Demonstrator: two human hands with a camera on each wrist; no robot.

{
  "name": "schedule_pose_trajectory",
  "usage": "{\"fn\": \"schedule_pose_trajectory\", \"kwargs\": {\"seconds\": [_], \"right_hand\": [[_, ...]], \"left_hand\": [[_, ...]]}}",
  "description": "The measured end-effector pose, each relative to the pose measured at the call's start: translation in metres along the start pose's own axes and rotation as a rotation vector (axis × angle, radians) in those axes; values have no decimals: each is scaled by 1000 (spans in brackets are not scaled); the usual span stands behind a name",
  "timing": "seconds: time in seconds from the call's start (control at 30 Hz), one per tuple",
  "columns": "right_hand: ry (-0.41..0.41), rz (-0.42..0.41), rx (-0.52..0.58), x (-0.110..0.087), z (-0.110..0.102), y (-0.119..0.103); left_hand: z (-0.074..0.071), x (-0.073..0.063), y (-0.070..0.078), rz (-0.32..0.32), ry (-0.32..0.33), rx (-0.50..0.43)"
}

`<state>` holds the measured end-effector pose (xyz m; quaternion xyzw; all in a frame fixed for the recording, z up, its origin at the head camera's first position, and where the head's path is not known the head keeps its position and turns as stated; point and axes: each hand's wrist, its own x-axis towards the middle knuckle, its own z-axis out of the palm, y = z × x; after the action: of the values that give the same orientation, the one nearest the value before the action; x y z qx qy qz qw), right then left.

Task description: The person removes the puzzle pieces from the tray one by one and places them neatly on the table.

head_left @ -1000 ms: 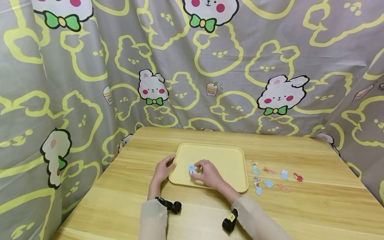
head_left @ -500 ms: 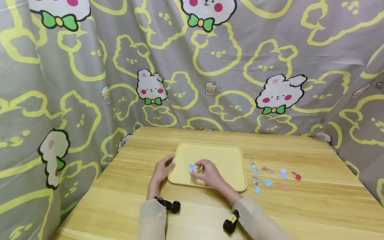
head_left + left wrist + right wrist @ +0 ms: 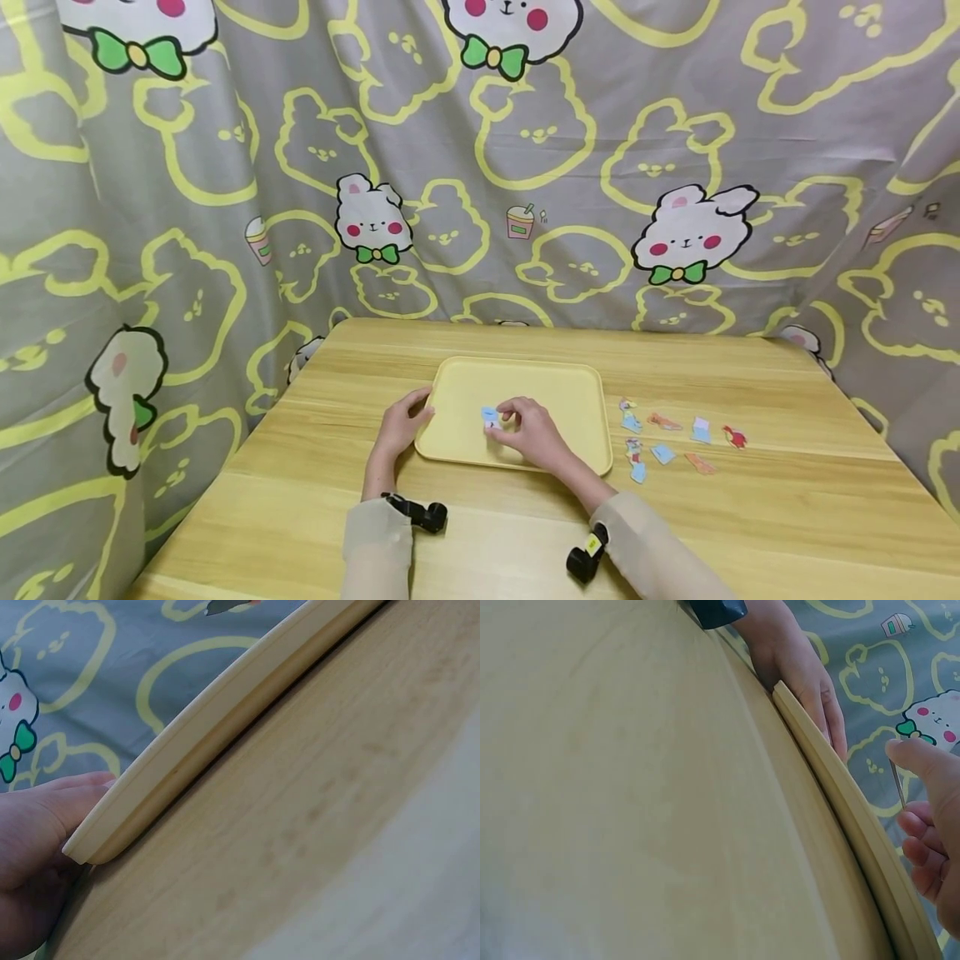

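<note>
My right hand [image 3: 534, 433] pinches a small flat card piece [image 3: 491, 418], blue at the top and whitish below with a dark mark, over the pale yellow tray [image 3: 555, 383]. Seen edge-on in the right wrist view, the card [image 3: 898, 784] is a thin line between thumb and fingertips. At the tray's left side, my left hand [image 3: 402, 423] rests against the rim with relaxed fingers. The left wrist view has that hand's fingers [image 3: 75, 796] passing behind the tray's corner.
Several cut-out pieces lie right of the tray, among them a red one [image 3: 735, 437], an orange one [image 3: 701, 463] and a blue one [image 3: 663, 453]. The wooden table [image 3: 480, 542] backs onto a grey patterned curtain [image 3: 465, 200].
My right hand has shifted a little to the right over the tray with the card piece. My left hand stays at the rim; the head view has turned slightly.
</note>
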<state>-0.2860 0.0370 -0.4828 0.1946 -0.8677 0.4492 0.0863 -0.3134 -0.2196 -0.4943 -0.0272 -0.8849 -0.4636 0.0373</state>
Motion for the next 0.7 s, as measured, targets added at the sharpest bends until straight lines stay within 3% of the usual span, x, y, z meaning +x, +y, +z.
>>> {"fn": "schedule_pose_trajectory", "kwargs": {"seconds": [0.4,0.7], "right_hand": [[18,14,-6,-5,-11,4],[39,17,9,-10,-21,9]], "left_hand": [[0,0,-1,-2,-8,4],[0,1,-1,37,-1,17]]}}
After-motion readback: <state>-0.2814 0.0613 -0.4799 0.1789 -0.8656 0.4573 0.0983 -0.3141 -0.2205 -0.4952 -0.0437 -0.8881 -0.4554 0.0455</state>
